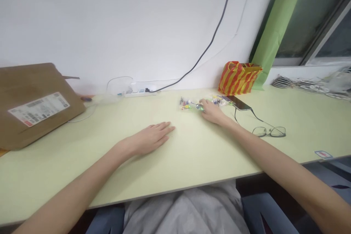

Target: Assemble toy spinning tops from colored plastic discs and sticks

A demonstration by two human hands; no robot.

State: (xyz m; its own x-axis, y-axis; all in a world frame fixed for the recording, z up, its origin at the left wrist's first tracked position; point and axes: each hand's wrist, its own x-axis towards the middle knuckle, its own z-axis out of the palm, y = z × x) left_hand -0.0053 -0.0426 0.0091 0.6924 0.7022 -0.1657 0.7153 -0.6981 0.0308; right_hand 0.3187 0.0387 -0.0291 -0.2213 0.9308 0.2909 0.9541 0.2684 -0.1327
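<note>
My left hand (153, 138) lies flat, palm down, on the pale green table (175, 164), its fingers stretched out and nothing in them. Farther off, my right hand (212, 112) reaches to a row of clear plastic packets of small coloured pieces (185, 105). Its fingers are bent down and closed on one of the packets, partly covering it. Packaging shows on both sides of that hand; what exactly the small pieces are is too blurred to make out.
A phone (238, 103) and eyeglasses (270, 131) lie right of my right hand. A red-and-yellow striped bag (238, 78) stands behind. At left leans a cardboard box (35, 102). A power strip (139, 92) with a black cable (208, 45) runs along the wall.
</note>
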